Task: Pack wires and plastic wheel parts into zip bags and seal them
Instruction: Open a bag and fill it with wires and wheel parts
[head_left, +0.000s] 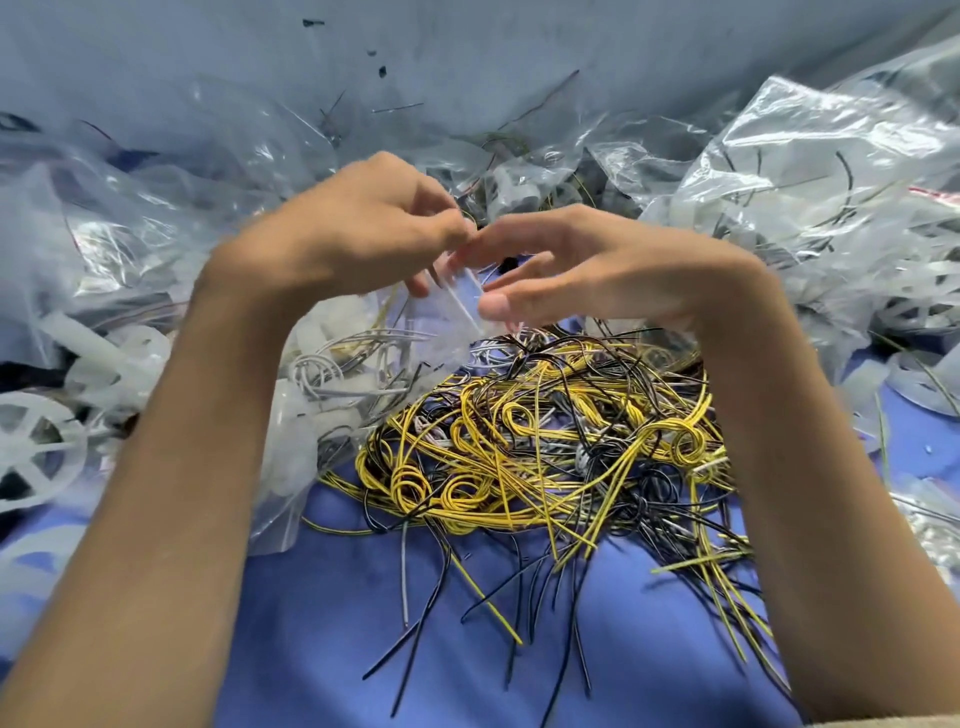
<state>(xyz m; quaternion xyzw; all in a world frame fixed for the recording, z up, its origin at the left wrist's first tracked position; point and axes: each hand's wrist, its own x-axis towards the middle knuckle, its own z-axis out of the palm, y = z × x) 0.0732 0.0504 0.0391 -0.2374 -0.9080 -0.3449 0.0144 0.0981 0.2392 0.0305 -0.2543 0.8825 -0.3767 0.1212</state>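
My left hand (363, 228) sits in the upper middle of the frame, its fingers curled into a closed grip that pinches the top edge of a clear zip bag (363, 374). The bag hangs down from there toward the lower left, holding grey wires and white plastic pieces. My right hand (587, 265) meets the left one at the fingertips; its thumb (493, 306) lies against the bag's zip strip, but the blur there is heavy, so I cannot tell whether this grip is closed on the strip or only touching it. Just below both hands, a tangled pile of yellow and black wires (545, 457) spreads over the blue cloth (467, 649) – loose ends trail toward the bottom of the frame. At the left edge lies a white spoked plastic wheel (36, 447). Filled clear bags (831, 182) are heaped in the upper right, with more crumpled plastic along the upper left
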